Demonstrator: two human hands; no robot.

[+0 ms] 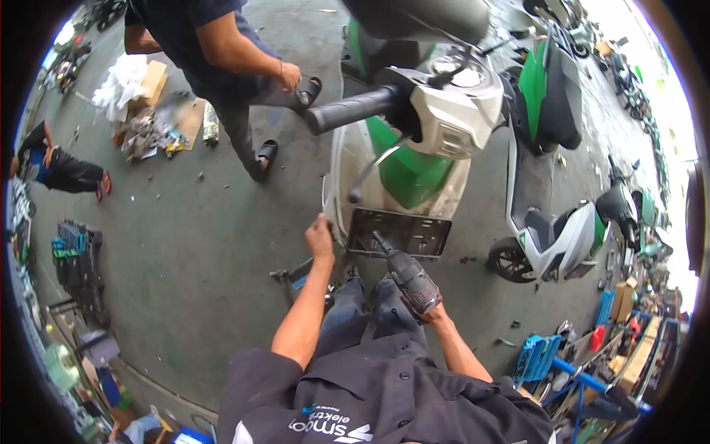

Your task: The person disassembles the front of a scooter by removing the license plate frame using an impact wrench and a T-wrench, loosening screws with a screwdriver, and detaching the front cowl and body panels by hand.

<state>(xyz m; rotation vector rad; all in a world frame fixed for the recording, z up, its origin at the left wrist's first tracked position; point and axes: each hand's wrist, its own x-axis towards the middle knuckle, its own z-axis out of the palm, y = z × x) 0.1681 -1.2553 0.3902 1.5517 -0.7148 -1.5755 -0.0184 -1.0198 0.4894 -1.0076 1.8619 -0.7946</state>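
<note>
A white and green scooter [427, 174] stands in front of me, its black grip and brake lever toward the left. Low on its front is a black plate bracket [399, 231]. My right hand [429, 309] is wrapped round a dark power driver [413, 275], whose tip points at the left part of the bracket. My left hand [319, 235] is closed beside the scooter's left edge, just left of the bracket; what its fingers hold, if anything, is too small to make out.
A person [222, 55] stands at the scooter's left side, and another person [63, 166] is at the far left. A second scooter [562, 240] is parked at the right. Blue racks [535, 358] and a cluttered bench lie lower right. Cardboard and plastic waste [148, 133] lie upper left.
</note>
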